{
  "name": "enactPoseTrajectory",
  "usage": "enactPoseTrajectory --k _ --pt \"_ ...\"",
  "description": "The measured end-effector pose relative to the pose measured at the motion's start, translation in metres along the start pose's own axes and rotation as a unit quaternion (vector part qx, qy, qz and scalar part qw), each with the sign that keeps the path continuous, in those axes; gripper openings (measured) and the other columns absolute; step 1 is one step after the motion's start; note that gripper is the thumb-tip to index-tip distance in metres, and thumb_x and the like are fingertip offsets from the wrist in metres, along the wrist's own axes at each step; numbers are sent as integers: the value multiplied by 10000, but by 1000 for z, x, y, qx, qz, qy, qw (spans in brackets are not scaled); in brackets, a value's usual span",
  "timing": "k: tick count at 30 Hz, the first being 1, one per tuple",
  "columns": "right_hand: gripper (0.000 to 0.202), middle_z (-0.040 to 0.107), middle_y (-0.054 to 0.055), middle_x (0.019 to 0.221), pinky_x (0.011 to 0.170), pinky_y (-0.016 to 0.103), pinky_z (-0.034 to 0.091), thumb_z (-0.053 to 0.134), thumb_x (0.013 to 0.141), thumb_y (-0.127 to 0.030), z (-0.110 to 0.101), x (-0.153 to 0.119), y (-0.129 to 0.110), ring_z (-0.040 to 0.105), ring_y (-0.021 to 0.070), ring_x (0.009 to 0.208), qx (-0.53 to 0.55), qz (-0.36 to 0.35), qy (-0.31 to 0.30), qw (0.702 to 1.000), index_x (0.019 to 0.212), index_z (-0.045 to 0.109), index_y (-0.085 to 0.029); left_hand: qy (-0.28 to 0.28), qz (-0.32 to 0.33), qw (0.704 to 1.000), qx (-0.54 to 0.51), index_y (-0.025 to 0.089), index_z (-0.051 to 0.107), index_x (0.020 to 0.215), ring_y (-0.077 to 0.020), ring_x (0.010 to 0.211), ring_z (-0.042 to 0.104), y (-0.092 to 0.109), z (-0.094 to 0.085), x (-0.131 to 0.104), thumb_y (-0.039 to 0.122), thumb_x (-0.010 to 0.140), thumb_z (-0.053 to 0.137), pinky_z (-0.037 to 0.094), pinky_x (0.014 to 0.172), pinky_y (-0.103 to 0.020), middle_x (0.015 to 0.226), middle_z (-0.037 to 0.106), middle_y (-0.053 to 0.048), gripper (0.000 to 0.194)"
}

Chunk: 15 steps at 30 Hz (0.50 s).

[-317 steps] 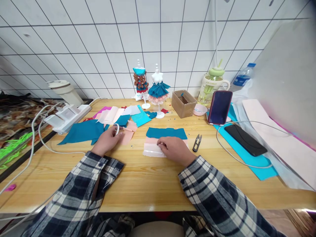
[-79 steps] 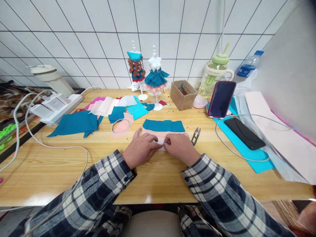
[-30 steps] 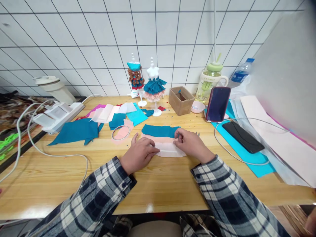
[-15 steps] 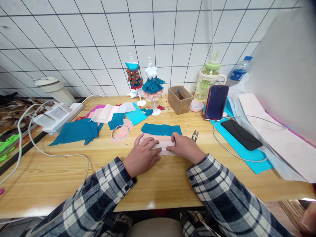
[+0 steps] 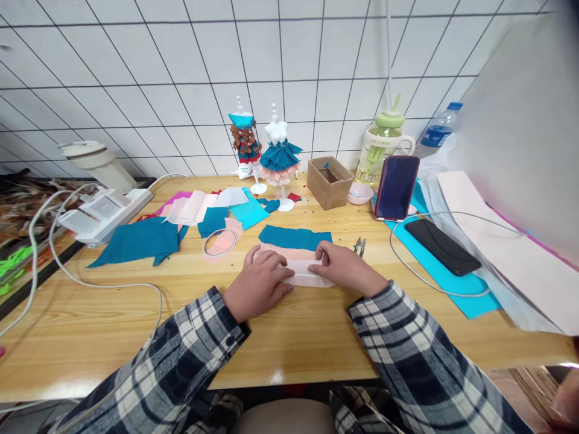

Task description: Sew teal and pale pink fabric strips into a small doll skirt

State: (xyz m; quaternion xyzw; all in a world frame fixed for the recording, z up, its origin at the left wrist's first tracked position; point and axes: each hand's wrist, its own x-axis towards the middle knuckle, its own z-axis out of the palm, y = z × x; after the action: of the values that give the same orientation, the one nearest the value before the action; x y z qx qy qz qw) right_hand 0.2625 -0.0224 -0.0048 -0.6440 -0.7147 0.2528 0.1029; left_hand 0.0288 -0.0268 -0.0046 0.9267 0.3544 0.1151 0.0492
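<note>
In front of me lies a layered stack of thin crepe-like paper: a teal strip at the back, a peach strip before it, and a whitish-pink strip nearest me. My left hand rests palm down on the left end of the pale strip, fingers stretched and slightly apart. At the right end, my right hand has its thumb and forefinger bent onto the whitish-pink strip, gripping its edge. The paper beneath both hands is hidden. Small thread snips lie just behind my right hand.
Behind stand two small dress forms, one with a teal skirt, and a cardboard box. Left are a tape ring, teal paper and a power strip. Right are a propped phone, a black phone and a cable.
My right hand has slid a little to the right along the pale strip, its thumb moving away from my left fingers. My left hand has barely moved.
</note>
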Motion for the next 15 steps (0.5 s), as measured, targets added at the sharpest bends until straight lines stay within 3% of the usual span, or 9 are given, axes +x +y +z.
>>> enactPoseTrajectory --k 4,8,10,12,15 --pt "164 621 -8 787 658 256 355 553 876 -275 -2 1 0 558 150 756 14 -113 75 991 978 681 -287 -16 -8 1000 -21 288 654 1093 -248 1029 568 -3 0 0 365 856 590 194 1073 -598 997 656 -32 257" --pt "184 614 36 801 736 294 366 581 871 -235 6 2 -1 545 189 828 -71 -168 73 980 923 746 -297 28 -2 999 -33 280 635 1163 -241 1026 585 -16 -8 1 381 860 582 249 1060 -540 1040 677 -45 324" --pt "187 623 45 815 758 300 374 581 877 -230 9 3 -1 548 189 830 -78 -176 69 979 937 749 -285 68 -28 997 -36 257 661 1130 -224 1004 598 -37 -18 -3 369 889 532 334 1015 -459 1053 688 -55 296" --pt "214 640 46 850 778 299 382 557 888 -199 10 4 0 555 182 843 -65 -182 74 978 949 746 -277 115 -108 987 -18 225 696 1042 -220 963 607 -68 -29 -12 352 893 492 412 920 -388 1007 702 -57 282" --pt "236 658 39 893 790 296 389 530 887 -164 8 4 -2 557 181 875 -34 -178 104 978 948 736 -261 84 -193 977 35 214 723 950 -245 987 584 -117 -40 -32 338 820 503 402 947 -405 1025 686 -55 283"
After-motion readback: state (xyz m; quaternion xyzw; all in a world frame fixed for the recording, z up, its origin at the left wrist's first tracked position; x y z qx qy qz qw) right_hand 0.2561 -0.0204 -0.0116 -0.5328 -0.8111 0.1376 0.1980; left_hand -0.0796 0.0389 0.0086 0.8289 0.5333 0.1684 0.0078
